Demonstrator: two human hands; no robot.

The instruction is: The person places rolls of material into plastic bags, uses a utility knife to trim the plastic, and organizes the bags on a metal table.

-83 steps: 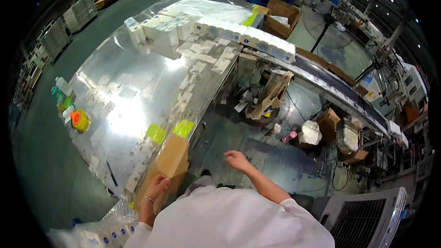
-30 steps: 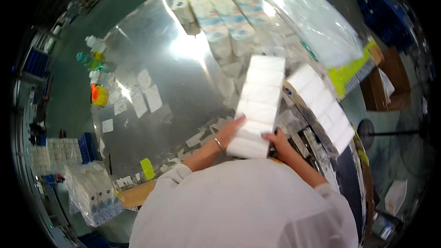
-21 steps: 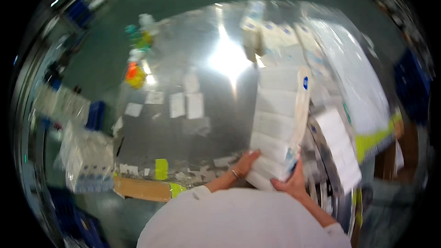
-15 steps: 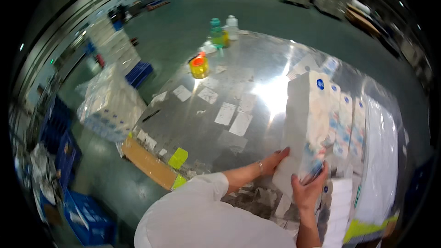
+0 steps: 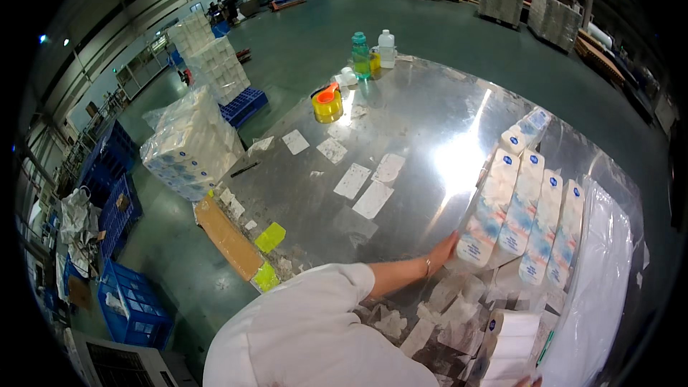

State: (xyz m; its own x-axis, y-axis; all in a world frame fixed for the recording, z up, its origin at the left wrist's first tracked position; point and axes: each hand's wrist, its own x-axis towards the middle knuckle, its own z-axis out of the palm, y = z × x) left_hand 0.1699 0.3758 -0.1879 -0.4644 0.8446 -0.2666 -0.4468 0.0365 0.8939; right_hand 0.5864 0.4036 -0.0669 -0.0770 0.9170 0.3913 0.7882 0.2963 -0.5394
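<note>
Several long toilet-roll packs in white, blue and pink wrap lie side by side at the right of the table. My left hand (image 5: 450, 247) is against the near left side of the leftmost pack (image 5: 489, 208); its fingers are mostly hidden there. At the lower edge, only a small part of my right hand (image 5: 529, 382) shows, beside a pack of white rolls (image 5: 517, 324); whether it grips that pack is cut off from view. Further back lies another wrapped pack (image 5: 534, 123).
Clear plastic film (image 5: 595, 265) covers the right side of the metal table (image 5: 308, 201). A tape roll (image 5: 327, 105), a green bottle (image 5: 360, 57) and a white bottle (image 5: 386, 49) stand at the far edge. Wrapped stacks (image 5: 193, 147) and a blue crate (image 5: 135, 308) are on the left floor.
The pack that both hands held up is now down at the left end of the row. My right hand has left it and moved down to the lower edge. The view has shifted.
</note>
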